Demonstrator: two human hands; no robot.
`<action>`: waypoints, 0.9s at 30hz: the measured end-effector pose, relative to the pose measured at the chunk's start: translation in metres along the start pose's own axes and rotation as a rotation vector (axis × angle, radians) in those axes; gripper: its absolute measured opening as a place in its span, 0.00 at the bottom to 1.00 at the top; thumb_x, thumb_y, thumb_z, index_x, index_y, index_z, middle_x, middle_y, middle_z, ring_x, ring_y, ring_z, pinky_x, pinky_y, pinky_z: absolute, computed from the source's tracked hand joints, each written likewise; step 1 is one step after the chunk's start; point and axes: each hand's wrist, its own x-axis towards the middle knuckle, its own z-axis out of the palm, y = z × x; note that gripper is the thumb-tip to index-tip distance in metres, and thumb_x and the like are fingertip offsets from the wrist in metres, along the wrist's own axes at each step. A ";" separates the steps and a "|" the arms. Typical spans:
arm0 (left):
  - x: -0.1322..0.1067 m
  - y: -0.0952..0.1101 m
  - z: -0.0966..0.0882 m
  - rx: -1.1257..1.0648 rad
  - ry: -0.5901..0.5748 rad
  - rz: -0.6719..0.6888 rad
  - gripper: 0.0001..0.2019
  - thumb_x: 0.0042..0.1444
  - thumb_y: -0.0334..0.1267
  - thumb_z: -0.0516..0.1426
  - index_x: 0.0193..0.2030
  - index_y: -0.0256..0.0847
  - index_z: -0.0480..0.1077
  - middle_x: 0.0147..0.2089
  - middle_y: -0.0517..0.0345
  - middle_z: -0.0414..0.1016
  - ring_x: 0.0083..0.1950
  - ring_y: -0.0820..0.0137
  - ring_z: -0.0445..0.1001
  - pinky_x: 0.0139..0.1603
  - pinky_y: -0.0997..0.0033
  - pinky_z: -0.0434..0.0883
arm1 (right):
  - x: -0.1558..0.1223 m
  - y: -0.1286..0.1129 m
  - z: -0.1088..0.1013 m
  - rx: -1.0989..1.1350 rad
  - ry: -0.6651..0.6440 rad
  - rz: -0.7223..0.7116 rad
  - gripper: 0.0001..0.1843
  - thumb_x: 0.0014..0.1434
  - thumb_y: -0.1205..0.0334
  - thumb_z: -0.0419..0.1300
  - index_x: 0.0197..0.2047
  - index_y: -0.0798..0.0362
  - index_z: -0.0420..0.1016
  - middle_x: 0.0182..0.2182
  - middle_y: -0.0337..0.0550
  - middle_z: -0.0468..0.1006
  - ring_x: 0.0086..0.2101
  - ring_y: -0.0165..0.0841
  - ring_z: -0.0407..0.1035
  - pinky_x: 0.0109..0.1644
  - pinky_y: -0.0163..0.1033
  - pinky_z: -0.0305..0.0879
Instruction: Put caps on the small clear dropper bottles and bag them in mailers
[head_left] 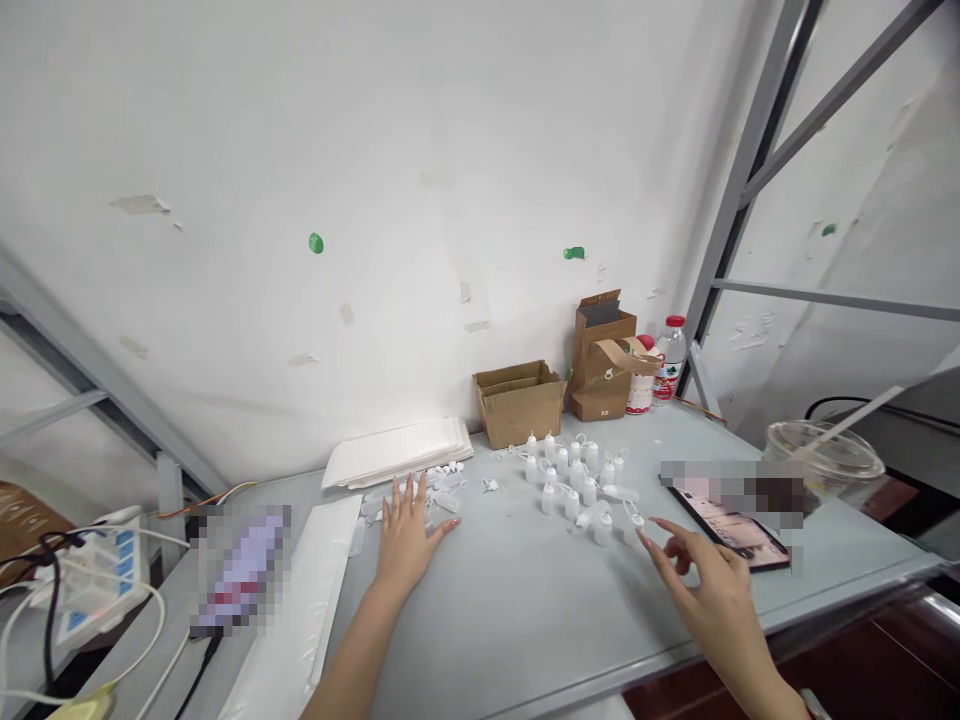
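Note:
My left hand (405, 535) is spread flat, fingers apart, over a cluster of small clear and white plastic pieces (448, 503) on the grey table. Beside that cluster lie several small white caps (450, 467). My right hand (701, 575) has its thumb and forefinger apart, their tips right beside a small white squeeze bottle (634, 530) with a looped cap strap. Whether they touch it I cannot tell. Several similar upright squeeze bottles (575, 472) stand grouped beyond it, some with looped straps. A lone white piece (490, 486) lies between the two groups.
A cardboard box (523, 412), a brown paper bag (600, 365) and a water bottle (673, 360) stand against the wall. White sheets (397, 453) lie at the back left. A phone (739, 535) and a plastic cup (821, 460) are at right; a power strip (105, 585) with cables is left.

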 end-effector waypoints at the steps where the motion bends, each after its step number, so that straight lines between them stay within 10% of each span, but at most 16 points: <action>1: 0.000 0.000 0.000 -0.005 0.001 0.003 0.40 0.52 0.60 0.45 0.66 0.38 0.40 0.67 0.43 0.46 0.68 0.52 0.33 0.62 0.44 0.47 | 0.003 0.001 0.000 -0.001 0.008 -0.009 0.26 0.58 0.42 0.46 0.43 0.54 0.70 0.24 0.39 0.71 0.22 0.30 0.64 0.43 0.44 0.54; 8: -0.002 0.000 0.000 -0.012 -0.008 0.001 0.39 0.53 0.60 0.45 0.66 0.38 0.42 0.67 0.44 0.48 0.68 0.53 0.33 0.63 0.46 0.46 | 0.040 0.023 0.000 -0.022 0.082 -0.045 0.20 0.59 0.50 0.45 0.44 0.54 0.69 0.30 0.45 0.71 0.28 0.35 0.66 0.39 0.43 0.58; 14: 0.013 -0.002 -0.013 -0.003 0.082 0.015 0.33 0.57 0.54 0.42 0.65 0.38 0.45 0.67 0.44 0.48 0.68 0.55 0.37 0.63 0.48 0.48 | 0.039 -0.003 -0.006 0.010 0.104 -0.215 0.18 0.60 0.55 0.47 0.49 0.54 0.66 0.30 0.46 0.71 0.30 0.35 0.66 0.43 0.44 0.59; 21: 0.083 -0.044 -0.033 0.099 -0.106 0.024 0.29 0.59 0.46 0.46 0.64 0.38 0.48 0.67 0.45 0.47 0.68 0.55 0.40 0.63 0.49 0.48 | 0.026 -0.031 -0.011 0.124 0.045 -0.449 0.19 0.60 0.66 0.51 0.55 0.52 0.61 0.31 0.43 0.72 0.30 0.32 0.66 0.43 0.44 0.59; 27: 0.081 -0.063 -0.022 0.079 -0.109 0.010 0.25 0.57 0.34 0.48 0.63 0.42 0.52 0.63 0.48 0.59 0.65 0.60 0.52 0.62 0.48 0.48 | 0.017 -0.027 -0.010 0.174 0.016 -0.471 0.21 0.60 0.65 0.51 0.56 0.51 0.60 0.30 0.42 0.72 0.30 0.33 0.66 0.42 0.43 0.60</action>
